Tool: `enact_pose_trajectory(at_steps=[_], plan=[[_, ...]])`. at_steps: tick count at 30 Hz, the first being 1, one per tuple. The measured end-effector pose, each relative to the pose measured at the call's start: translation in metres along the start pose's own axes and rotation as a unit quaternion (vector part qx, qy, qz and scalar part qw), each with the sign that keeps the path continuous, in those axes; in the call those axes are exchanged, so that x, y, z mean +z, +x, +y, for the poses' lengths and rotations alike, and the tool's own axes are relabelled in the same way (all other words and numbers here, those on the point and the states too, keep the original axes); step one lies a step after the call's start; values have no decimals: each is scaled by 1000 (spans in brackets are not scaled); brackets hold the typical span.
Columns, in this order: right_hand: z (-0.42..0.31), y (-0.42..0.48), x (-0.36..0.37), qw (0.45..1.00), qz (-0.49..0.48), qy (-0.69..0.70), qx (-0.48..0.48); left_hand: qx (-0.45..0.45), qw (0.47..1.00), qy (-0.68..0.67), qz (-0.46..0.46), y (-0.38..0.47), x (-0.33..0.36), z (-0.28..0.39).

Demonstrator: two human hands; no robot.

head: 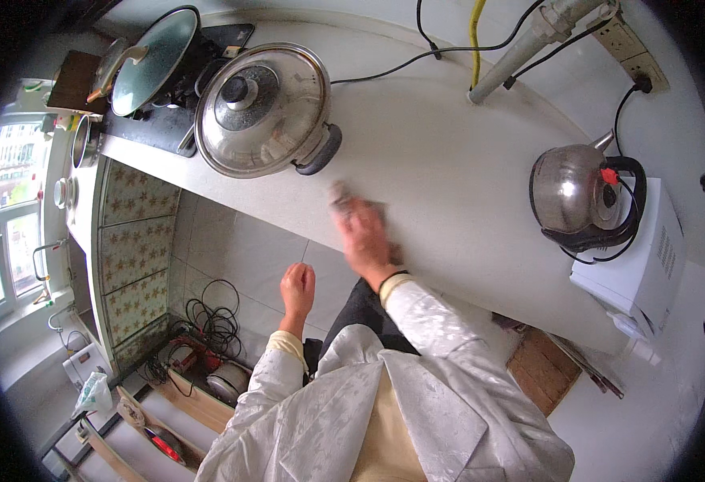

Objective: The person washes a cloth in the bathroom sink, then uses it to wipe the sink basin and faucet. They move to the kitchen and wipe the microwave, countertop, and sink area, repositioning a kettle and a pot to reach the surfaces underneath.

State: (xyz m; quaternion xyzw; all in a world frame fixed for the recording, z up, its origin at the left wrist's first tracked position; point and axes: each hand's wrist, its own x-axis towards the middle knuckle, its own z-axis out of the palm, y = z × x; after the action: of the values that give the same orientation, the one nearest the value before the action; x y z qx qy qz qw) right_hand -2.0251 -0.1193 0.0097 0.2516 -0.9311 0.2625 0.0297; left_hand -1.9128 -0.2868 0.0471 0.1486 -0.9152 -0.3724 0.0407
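Observation:
My right hand (pixel 361 235) is palm down on the pale countertop (pixel 455 181), near its front edge. Motion blurs it, and beneath its fingers shows a small greyish cloth (pixel 339 194), mostly hidden by the hand. Just beyond the fingertips stands a large stainless-steel pot with a domed lid (pixel 295 126); one of its black side handles points towards me. My left hand (pixel 298 289) hangs above the tiled floor, off the counter, with its fingers curled in and nothing visible in them.
An electric kettle (pixel 569 187) stands at the right, beside a white box (pixel 629 265). A lidded wok (pixel 160 66) sits on the black stove (pixel 148 129). A grey pipe (pixel 509 66), a yellow hose (pixel 476 42) and a black cable (pixel 388 72) run along the back. Coiled cables (pixel 214 319) lie on the floor.

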Motion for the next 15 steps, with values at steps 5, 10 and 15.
enact_pose_trajectory(at_steps=[5,10,15], plan=[[3,2,-14,923,-89,371,38,7,1000,-11,7,12,-3,9],[71,6,-70,994,32,81,69,-11,1000,-8,1,21,-2,11],[69,19,-58,997,-38,37,61,-15,1000,-9,-22,14,6,11]])
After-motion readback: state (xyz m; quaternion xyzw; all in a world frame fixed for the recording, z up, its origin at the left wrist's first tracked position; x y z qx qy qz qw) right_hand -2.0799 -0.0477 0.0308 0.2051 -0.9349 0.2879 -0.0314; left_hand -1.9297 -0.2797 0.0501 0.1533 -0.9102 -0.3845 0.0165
